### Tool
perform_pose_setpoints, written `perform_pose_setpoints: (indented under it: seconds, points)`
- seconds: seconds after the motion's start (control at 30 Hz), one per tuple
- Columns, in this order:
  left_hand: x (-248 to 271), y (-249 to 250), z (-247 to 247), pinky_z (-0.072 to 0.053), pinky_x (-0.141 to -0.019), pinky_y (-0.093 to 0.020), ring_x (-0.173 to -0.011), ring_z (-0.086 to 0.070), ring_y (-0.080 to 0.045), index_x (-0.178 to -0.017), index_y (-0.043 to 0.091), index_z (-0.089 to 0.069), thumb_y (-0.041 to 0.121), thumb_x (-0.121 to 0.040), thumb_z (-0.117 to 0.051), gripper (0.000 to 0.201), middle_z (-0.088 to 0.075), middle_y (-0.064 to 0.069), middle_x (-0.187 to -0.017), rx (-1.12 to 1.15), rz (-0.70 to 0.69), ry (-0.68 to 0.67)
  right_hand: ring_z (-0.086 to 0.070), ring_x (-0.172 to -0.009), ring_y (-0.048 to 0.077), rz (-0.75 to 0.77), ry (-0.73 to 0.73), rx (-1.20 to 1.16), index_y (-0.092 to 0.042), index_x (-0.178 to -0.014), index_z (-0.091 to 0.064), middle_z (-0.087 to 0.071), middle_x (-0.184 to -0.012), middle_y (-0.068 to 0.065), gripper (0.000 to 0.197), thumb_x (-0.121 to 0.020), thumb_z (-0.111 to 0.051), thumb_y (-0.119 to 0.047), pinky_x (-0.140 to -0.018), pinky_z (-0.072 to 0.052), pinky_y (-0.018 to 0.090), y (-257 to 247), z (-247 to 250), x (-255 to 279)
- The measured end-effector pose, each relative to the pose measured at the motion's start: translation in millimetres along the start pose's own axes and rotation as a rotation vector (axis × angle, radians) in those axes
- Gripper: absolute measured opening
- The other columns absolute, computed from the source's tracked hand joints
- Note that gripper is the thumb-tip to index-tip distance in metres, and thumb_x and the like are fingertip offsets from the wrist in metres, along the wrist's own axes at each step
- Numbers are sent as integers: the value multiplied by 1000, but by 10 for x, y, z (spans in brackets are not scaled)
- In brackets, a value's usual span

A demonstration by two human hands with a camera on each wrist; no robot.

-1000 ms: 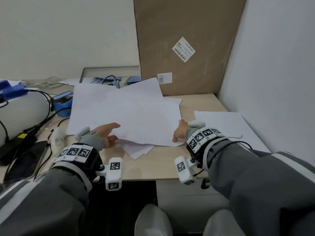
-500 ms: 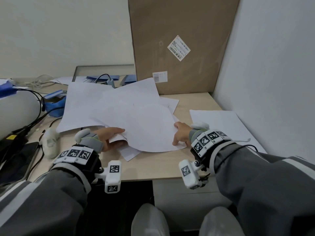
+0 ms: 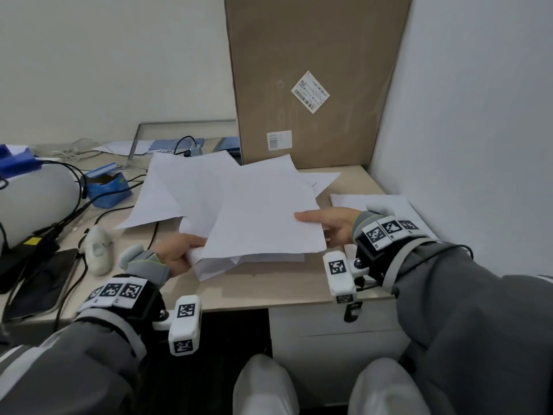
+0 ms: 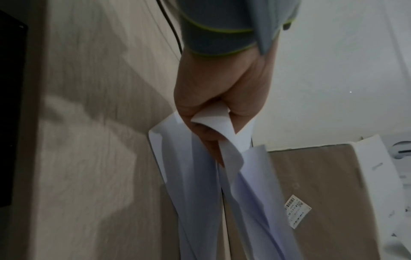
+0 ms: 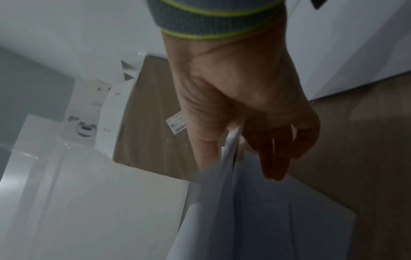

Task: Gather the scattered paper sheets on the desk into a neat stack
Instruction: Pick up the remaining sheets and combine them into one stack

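Note:
Several white paper sheets (image 3: 257, 211) form a loose, fanned bundle over the middle of the wooden desk (image 3: 263, 289). My left hand (image 3: 179, 253) grips the bundle's near-left corner, the paper curling round its fingers (image 4: 206, 133). My right hand (image 3: 326, 226) pinches the right edge, thumb on top and fingers (image 5: 273, 158) underneath. The near edge of the bundle is lifted off the desk. One more white sheet (image 3: 380, 205) lies flat at the right, beside the wall, partly hidden by my right wrist.
A tall cardboard box (image 3: 314, 79) stands against the back wall behind the sheets. To the left lie black cables (image 3: 68, 217), a blue box (image 3: 107, 190), a small white object (image 3: 97, 250) and a dark tablet (image 3: 39, 283). A white wall (image 3: 478, 145) bounds the right side.
Both hands have taken hold of the sheets' sides and raised the bundle's near edge off the desk. The sheets have drawn closer together and the right thumb now lies on top.

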State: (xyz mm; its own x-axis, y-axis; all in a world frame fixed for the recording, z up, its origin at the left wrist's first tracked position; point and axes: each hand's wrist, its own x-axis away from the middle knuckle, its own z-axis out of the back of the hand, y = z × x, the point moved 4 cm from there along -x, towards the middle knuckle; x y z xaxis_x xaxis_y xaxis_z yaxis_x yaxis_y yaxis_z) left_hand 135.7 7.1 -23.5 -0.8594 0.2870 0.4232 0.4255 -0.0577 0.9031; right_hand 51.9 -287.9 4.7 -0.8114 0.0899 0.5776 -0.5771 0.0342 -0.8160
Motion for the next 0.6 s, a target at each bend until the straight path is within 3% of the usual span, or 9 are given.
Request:
perform_pose_setpoints:
  seconds: [0.07,0.17,0.23,0.3,0.37,0.43,0.5,0.53,0.6]
  points:
    - [55,38,4,-54,-83,-43,-85,-68,-25,-117,7,-59,-10,-85,-50,37,-67,-11,-107,-3,-47,-17,-60,-90,15,32,-19,-26,-17,-110,-59,-64,-107,2,37,-78,-75,-28,-81,-48,26,-57,-20,64]
    - [116,75,-23,-49,-88,-45,-92,-63,-29,-117,6,-58,-10,-87,-49,35,-64,-15,-111,-4,-61,-16,-63,-101,25,85,22,-56,-5,-118,-59,-65,-115,11,29,-89,-63,-8,-95,-50,37,-128,-15,90]
    - [135,67,-33,-51,-82,-44,-91,-62,-29,-112,7,-58,-7,-90,-49,27,-65,-15,-107,-32,-42,-24,-62,-87,25,52,121,75,-3,-97,-60,-65,-97,12,7,-90,-60,-2,-89,-50,36,-137,-17,90]
    - [166,57,-54,-56,-74,-40,-86,-67,-27,-112,9,-59,-1,-92,-51,23,-70,-12,-99,-66,-44,-49,-53,-79,22,6,235,315,-8,-79,-51,-53,-80,9,15,-91,-59,-4,-79,-45,30,-102,-28,96]
    - [202,68,-93,-55,-73,-39,-82,-69,-24,-107,12,-62,3,-94,-51,19,-74,-6,-91,-69,-72,-59,-50,-80,22,11,277,491,-10,-74,-46,-47,-76,8,21,-92,-58,-8,-77,-43,29,-57,-39,87]
    - [195,74,-112,-52,-74,-39,-85,-67,-24,-102,15,-63,6,-95,-52,17,-76,-1,-82,-51,-88,-44,-52,-80,20,34,290,509,-14,-83,-51,-49,-82,5,12,-88,-61,-9,-83,-45,31,-22,-33,40]
    - [180,80,-94,-52,-80,-40,-88,-66,-26,-103,13,-63,11,-93,-56,13,-76,-2,-76,-25,-65,-9,-54,-80,19,76,299,521,-11,-104,-50,-53,-90,4,19,-88,-61,-10,-85,-44,32,-26,-46,28]
    - [175,82,-84,-53,-82,-41,-87,-67,-26,-105,12,-63,13,-93,-58,14,-76,-4,-76,-11,-40,3,-58,-88,23,93,317,540,-6,-113,-50,-57,-99,7,27,-89,-61,-12,-88,-46,32,-29,-36,12]
    - [171,100,-84,-59,-73,-39,-76,-71,-26,-103,11,-64,16,-91,-60,14,-76,-8,-79,11,-8,13,-59,-107,32,149,348,556,1,-123,-51,-60,-120,14,40,-88,-63,-14,-94,-50,39,-68,-9,27]
